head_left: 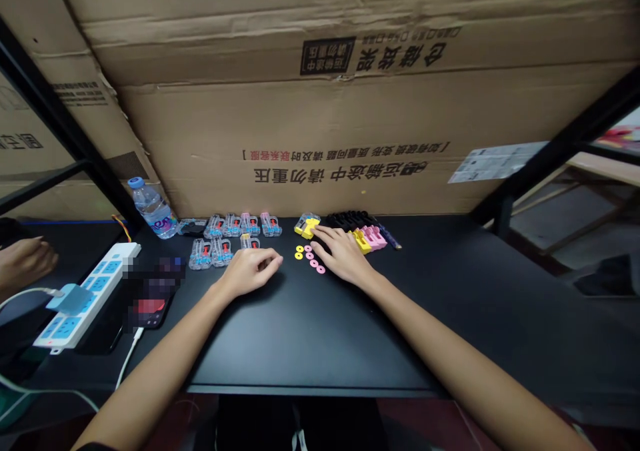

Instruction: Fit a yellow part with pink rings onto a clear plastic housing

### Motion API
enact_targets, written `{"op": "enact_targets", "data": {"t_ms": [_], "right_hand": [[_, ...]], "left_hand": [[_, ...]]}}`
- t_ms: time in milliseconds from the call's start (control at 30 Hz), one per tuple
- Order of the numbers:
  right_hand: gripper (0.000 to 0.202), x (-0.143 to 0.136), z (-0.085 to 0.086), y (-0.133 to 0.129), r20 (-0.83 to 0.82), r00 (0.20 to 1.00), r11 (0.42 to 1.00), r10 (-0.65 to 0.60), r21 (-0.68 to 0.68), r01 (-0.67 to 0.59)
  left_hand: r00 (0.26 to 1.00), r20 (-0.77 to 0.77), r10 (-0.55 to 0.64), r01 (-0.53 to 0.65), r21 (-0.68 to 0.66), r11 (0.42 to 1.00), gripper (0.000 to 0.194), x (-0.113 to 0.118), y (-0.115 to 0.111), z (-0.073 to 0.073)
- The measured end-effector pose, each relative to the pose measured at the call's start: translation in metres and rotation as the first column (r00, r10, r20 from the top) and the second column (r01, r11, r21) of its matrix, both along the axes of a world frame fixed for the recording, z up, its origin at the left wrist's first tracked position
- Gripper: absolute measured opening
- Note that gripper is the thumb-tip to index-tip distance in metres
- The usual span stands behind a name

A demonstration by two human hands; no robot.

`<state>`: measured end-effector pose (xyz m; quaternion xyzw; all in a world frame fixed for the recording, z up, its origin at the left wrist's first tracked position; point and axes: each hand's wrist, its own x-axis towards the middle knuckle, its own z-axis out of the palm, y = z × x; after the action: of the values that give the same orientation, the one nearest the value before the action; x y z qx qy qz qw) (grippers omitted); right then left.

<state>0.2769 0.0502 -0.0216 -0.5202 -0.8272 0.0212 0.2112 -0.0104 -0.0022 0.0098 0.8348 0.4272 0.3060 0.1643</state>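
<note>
Head view: the right hand [343, 254], just right of the frame's centre, lies palm down on the black table [450, 304] with fingers spread flat, gripping nothing, its fingertips [320, 231] touching a small yellow part [307, 225]. Just left of it a short diagonal row of pink rings [314, 259] and two yellow rings [299, 252] runs from upper left to lower right. The left hand [250, 269] rests loosely curled and empty beside clear little cases [235, 234] with blue and red insides, lying in two rows across the frame. Behind the right hand sit pink and yellow blocks [370, 237] and black pieces [347, 219]. Further up, a cardboard box [350, 117] carries upside-down Chinese print, too distorted to read reliably. A water bottle [153, 207], at left, has an unreadable label.
</note>
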Motion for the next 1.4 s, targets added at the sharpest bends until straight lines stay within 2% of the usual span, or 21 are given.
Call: {"op": "enact_targets", "data": {"t_ms": [200, 333, 467, 567, 700, 833, 967, 1100, 1167, 1233, 1333, 1400], "right_hand": [[0.049, 0.007, -0.001, 0.002, -0.023, 1.000, 1.000, 0.010, -0.014, -0.010], [0.051, 0.005, 0.002, 0.002, -0.008, 1.000, 1.000, 0.005, -0.006, -0.005], [0.052, 0.001, 0.005, -0.002, -0.041, 0.999, 0.999, -0.006, 0.031, 0.007], [0.045, -0.003, 0.010, -0.011, -0.099, 0.994, 0.997, 0.047, 0.066, -0.041], [0.037, -0.008, 0.016, -0.024, -0.109, 0.978, 0.983, 0.177, 0.064, -0.171], [0.035, -0.013, 0.013, -0.029, -0.062, 0.962, 0.964, 0.266, 0.020, -0.265], [0.037, -0.015, 0.005, -0.029, -0.018, 0.952, 0.951, 0.306, -0.031, -0.306], [0.036, -0.015, 0.004, -0.028, -0.016, 0.948, 0.948, 0.318, -0.023, -0.318], [0.034, -0.015, 0.006, -0.028, -0.020, 0.944, 0.944, 0.329, -0.012, -0.329], [0.033, -0.015, 0.007, -0.028, -0.028, 0.941, 0.941, 0.339, 0.007, -0.338], [0.032, -0.015, 0.006, -0.028, -0.037, 0.940, 0.941, 0.338, 0.036, -0.337], [0.031, -0.015, 0.005, -0.027, -0.031, 0.941, 0.941, 0.337, 0.043, -0.336]], "left_hand": [[0.997, -0.028, 0.066, -0.063, 0.097, 0.993, 0.039, -0.008, 0.010, -0.001], [0.984, -0.111, 0.138, -0.119, 0.164, 0.979, 0.037, -0.013, 0.014, 0.001], [0.952, -0.201, 0.231, -0.189, 0.210, 0.959, 0.026, -0.020, 0.019, -0.002], [0.937, -0.249, 0.246, -0.189, 0.232, 0.954, 0.018, -0.026, 0.023, -0.008], [0.951, -0.255, 0.177, -0.130, 0.193, 0.973, 0.018, -0.027, 0.025, -0.013], [0.979, -0.192, 0.073, -0.051, 0.117, 0.992, 0.018, -0.021, 0.022, -0.012], [0.991, -0.129, -0.035, 0.042, 0.056, 0.998, 0.016, -0.017, 0.018, -0.013], [0.990, -0.079, -0.120, 0.122, 0.027, 0.992, 0.015, -0.016, 0.016, -0.010], [0.993, -0.075, -0.091, 0.096, 0.063, 0.993, 0.016, -0.015, 0.014, -0.005], [0.995, -0.098, -0.007, 0.018, 0.108, 0.994, 0.019, -0.014, 0.012, 0.000], [0.977, -0.183, 0.109, -0.088, 0.122, 0.989, 0.041, -0.016, 0.011, 0.003], [0.958, -0.252, 0.139, -0.116, 0.105, 0.988, 0.056, -0.018, 0.012, 0.001]]}}
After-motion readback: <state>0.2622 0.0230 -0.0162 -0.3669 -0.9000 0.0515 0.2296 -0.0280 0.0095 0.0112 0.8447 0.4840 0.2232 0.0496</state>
